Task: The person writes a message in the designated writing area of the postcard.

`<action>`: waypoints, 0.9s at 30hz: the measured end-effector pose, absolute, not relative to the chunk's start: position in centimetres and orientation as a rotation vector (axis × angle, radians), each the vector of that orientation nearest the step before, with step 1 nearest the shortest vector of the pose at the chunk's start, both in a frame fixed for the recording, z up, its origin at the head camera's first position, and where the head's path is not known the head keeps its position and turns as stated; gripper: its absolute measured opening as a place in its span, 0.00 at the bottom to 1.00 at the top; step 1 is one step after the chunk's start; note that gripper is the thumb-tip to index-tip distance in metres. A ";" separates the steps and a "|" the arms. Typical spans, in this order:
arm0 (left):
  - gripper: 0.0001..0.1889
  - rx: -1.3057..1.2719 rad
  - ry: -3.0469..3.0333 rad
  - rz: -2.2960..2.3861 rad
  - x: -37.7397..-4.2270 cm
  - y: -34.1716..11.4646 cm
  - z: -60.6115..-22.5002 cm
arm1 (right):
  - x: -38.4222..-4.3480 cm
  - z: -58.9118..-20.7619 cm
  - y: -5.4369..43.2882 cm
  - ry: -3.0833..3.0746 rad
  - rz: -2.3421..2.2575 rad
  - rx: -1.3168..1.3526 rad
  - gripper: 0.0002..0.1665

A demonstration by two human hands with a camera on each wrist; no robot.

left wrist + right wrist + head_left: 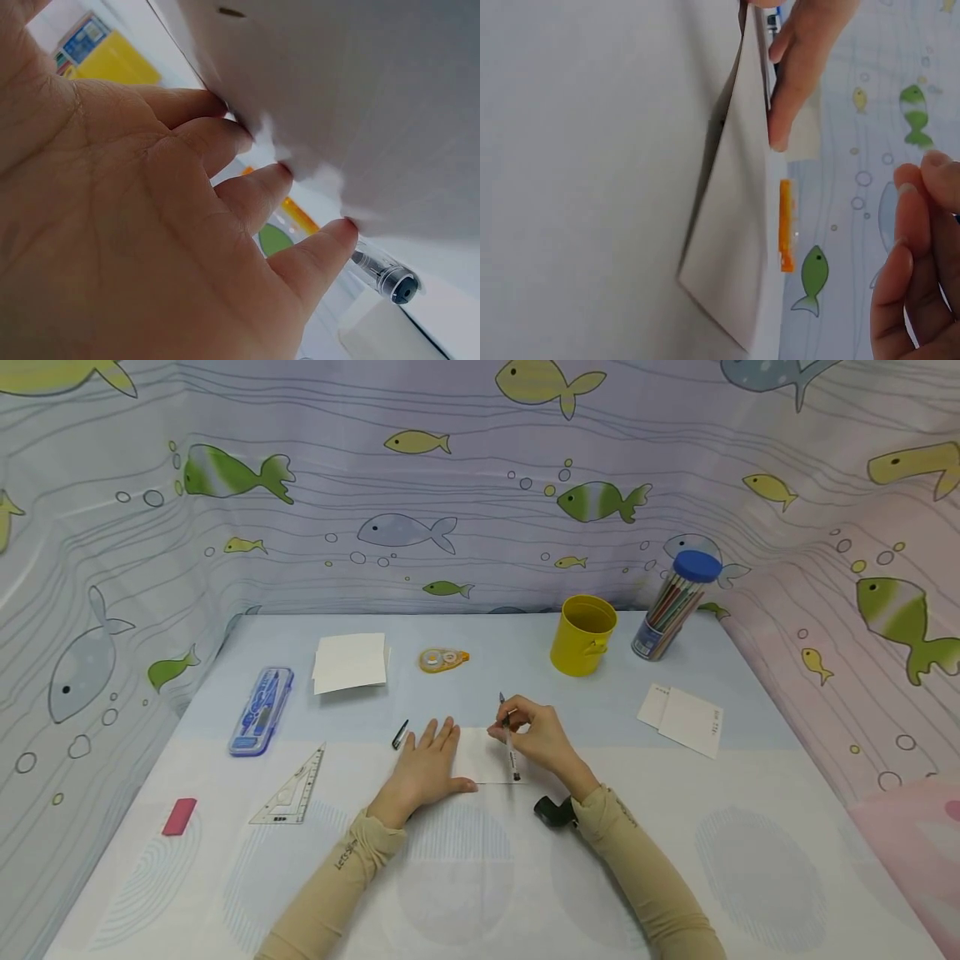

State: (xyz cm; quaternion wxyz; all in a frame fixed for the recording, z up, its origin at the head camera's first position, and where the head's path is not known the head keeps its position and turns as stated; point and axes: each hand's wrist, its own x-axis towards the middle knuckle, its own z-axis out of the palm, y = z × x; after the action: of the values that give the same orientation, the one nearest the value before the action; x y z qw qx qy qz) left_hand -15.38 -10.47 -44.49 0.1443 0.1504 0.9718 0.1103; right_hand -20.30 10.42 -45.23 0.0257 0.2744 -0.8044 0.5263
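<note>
Head view: from my station I see the tablecloth (675,802) under both hands, then the left hand (427,766), spread flat and grasping nothing, and the right hand (542,737). Between them lies a white paper sheet (473,760); the right hand pinches a clear-barrelled pen (513,757); just left of the left hand sits a black pen cap (400,735).

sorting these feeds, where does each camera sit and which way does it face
Head: worn on the head, facing forward and down over the table; left hand, right hand and sleeves show.
Left wrist: on that wrist, facing the palm and fingers, a yellow cup beyond.
Right wrist: on that wrist, looking across paper toward the backdrop; both hands' fingers show.
Shared: head and left wrist show the yellow cup.
</note>
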 end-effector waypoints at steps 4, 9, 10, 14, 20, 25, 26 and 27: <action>0.52 0.436 2.800 0.318 -15.4 -10.5 -44.5 | -20.3 -45.1 10.4 -2.451 1.748 0.810 0.10; 0.52 0.433 2.803 0.313 -15.3 -10.5 -44.5 | -20.4 -45.0 10.6 -2.490 1.888 0.649 0.08; 0.52 0.432 2.803 0.315 -15.3 -10.5 -44.5 | -20.4 -44.9 10.7 -2.506 1.897 0.618 0.08; 0.52 0.432 2.804 0.317 -15.3 -10.4 -44.5 | -20.0 -43.8 10.7 -2.544 1.914 0.561 0.07; 0.52 0.433 2.798 0.313 -15.4 -10.4 -44.3 | -19.8 -42.2 10.5 -2.568 1.965 0.517 0.10; 0.52 0.428 2.790 0.324 -15.4 -10.4 -44.2 | -20.0 -42.1 10.4 -2.498 2.005 0.640 0.22; 0.52 0.430 2.790 0.323 -15.4 -10.5 -44.2 | -20.1 -42.1 10.3 -2.483 2.013 0.654 0.24; 0.52 0.431 2.790 0.322 -15.4 -10.5 -44.2 | -20.2 -42.1 10.3 -2.476 2.014 0.662 0.26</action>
State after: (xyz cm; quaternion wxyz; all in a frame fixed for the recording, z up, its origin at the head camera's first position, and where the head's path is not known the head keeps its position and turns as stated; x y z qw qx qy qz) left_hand -15.38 -10.46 -44.22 0.1497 0.1499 0.9708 0.1122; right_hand -20.16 10.27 -42.13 -0.0588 0.2027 -0.7583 0.6169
